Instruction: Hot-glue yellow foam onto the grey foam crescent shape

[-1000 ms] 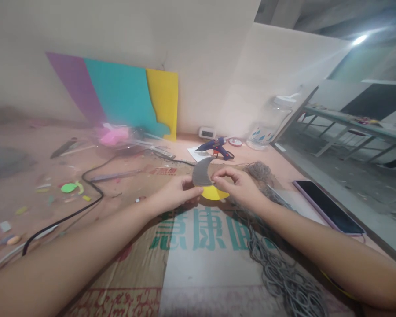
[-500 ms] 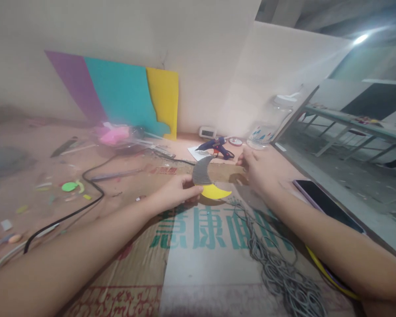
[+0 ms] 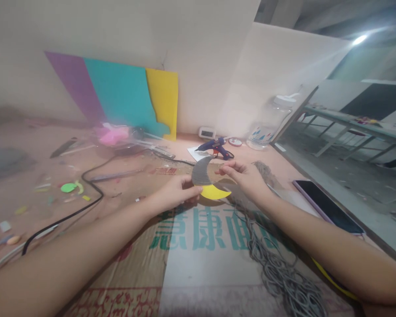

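Note:
My left hand [image 3: 175, 192] pinches a crescent-shaped cut-out [image 3: 204, 178], grey on its upper half and yellow at the lower tip, holding it just above a flattened cardboard sheet [image 3: 198, 259]. My right hand [image 3: 247, 178] hovers right beside the crescent with its fingers pinched on a thin grey cord. That cord runs from a loose heap of grey cord [image 3: 277, 268] lying on the cardboard under my right forearm. A blue glue gun [image 3: 216, 147] rests on white paper behind the crescent.
Purple, teal and yellow foam sheets [image 3: 125, 94] lean on the wall. A black cable [image 3: 86, 193] crosses the table at left among foam scraps [image 3: 69, 188]. A phone [image 3: 328, 207] lies at right near the table edge, a plastic jar [image 3: 270, 123] behind it.
My right hand pulled away to the right toward the jar, then came back to the crescent with the cord. My left hand kept the crescent nearly still.

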Action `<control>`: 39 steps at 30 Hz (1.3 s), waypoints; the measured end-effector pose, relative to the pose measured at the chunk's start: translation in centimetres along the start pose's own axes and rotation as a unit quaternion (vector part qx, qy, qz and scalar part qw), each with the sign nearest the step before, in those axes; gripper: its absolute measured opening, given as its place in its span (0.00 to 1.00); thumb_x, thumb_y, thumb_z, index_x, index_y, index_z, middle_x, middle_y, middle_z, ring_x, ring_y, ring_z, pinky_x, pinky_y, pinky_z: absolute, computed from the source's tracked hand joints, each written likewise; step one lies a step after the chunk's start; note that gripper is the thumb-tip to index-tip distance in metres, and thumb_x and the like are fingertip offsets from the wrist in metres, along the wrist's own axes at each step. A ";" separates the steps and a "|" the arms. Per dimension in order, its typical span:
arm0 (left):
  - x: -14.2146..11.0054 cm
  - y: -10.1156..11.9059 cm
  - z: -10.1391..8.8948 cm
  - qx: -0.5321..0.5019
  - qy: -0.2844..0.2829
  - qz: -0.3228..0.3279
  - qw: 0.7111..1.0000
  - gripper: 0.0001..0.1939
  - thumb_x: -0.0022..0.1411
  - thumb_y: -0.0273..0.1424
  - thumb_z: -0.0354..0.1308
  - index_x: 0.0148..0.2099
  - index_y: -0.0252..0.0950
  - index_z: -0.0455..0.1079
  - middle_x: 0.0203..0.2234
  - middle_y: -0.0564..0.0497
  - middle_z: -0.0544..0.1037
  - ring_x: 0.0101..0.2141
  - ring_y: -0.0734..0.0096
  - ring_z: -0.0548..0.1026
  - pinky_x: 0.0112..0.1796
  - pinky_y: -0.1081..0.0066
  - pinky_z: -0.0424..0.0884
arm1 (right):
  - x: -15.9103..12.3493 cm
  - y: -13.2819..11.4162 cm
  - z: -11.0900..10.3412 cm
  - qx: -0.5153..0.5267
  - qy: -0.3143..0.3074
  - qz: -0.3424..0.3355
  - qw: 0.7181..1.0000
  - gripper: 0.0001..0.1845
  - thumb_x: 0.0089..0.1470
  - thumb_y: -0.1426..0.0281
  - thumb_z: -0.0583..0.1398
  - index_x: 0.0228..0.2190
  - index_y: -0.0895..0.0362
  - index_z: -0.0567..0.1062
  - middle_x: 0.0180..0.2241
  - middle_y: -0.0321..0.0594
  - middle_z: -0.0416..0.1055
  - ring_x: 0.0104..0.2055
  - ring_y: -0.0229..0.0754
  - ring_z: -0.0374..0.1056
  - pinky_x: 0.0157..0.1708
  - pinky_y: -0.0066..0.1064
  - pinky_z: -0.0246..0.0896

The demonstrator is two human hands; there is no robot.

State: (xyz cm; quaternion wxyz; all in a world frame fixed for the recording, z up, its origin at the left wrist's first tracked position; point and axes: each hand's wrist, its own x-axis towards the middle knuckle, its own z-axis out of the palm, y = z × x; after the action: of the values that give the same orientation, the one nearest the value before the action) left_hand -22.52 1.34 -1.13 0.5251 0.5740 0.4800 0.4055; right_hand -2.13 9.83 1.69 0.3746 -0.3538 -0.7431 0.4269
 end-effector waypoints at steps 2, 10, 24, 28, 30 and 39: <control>0.1 -0.2 -0.1 0.004 -0.005 0.007 1.000 0.14 0.57 0.40 0.58 0.33 0.32 0.65 0.20 0.55 0.70 0.19 0.79 0.66 0.19 0.78 0.60 | 0.0 0.2 0.1 0.017 -0.004 0.001 1.000 0.13 0.52 0.61 0.61 0.32 0.58 0.77 0.35 0.42 0.77 0.40 0.44 0.71 0.41 0.36 0.66; 0.0 0.1 0.0 0.008 -0.002 -0.004 1.000 0.15 0.57 0.40 0.58 0.34 0.32 0.67 0.20 0.55 0.70 0.19 0.79 0.66 0.19 0.79 0.59 | 0.3 1.0 0.0 0.044 -0.011 0.009 0.999 0.11 0.53 0.63 0.61 0.35 0.56 0.77 0.34 0.40 0.78 0.39 0.43 0.72 0.42 0.35 0.66; 0.3 -0.8 0.1 -0.013 -0.011 0.012 1.000 0.16 0.56 0.42 0.59 0.35 0.32 0.68 0.20 0.55 0.70 0.20 0.78 0.67 0.22 0.78 0.62 | -1.2 0.0 1.8 -0.149 -0.094 -0.047 0.983 0.12 0.50 0.62 0.61 0.33 0.57 0.76 0.38 0.43 0.75 0.43 0.49 0.69 0.47 0.40 0.60; 0.4 -0.7 0.1 -0.011 -0.015 0.008 1.000 0.20 0.54 0.45 0.59 0.35 0.32 0.68 0.20 0.54 0.70 0.20 0.79 0.67 0.21 0.78 0.60 | -1.4 0.1 2.4 -0.135 -0.094 0.001 0.986 0.12 0.50 0.60 0.59 0.29 0.57 0.73 0.32 0.40 0.72 0.32 0.44 0.68 0.32 0.33 0.64; 0.5 -0.6 0.1 -0.012 0.000 0.019 1.000 0.23 0.52 0.47 0.60 0.39 0.31 0.68 0.21 0.54 0.70 0.20 0.79 0.67 0.20 0.78 0.60 | -1.6 0.0 2.5 -0.104 -0.097 0.041 0.989 0.14 0.52 0.58 0.57 0.30 0.57 0.71 0.28 0.38 0.71 0.26 0.41 0.66 0.24 0.30 0.61; 1.2 -1.3 0.2 -0.061 0.058 0.047 0.995 0.26 0.52 0.52 0.58 0.36 0.33 0.63 0.18 0.56 0.70 0.17 0.80 0.66 0.20 0.77 0.62 | -1.4 0.6 2.5 -0.104 -0.111 -0.005 0.988 0.17 0.54 0.59 0.55 0.29 0.59 0.74 0.28 0.41 0.73 0.31 0.43 0.67 0.30 0.30 0.60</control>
State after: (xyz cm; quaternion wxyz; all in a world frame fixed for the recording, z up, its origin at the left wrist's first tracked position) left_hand -22.17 2.49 -2.45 0.5107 0.5380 0.4567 0.4911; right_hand -3.48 7.94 -0.13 0.2537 -0.3375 -0.8220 0.3821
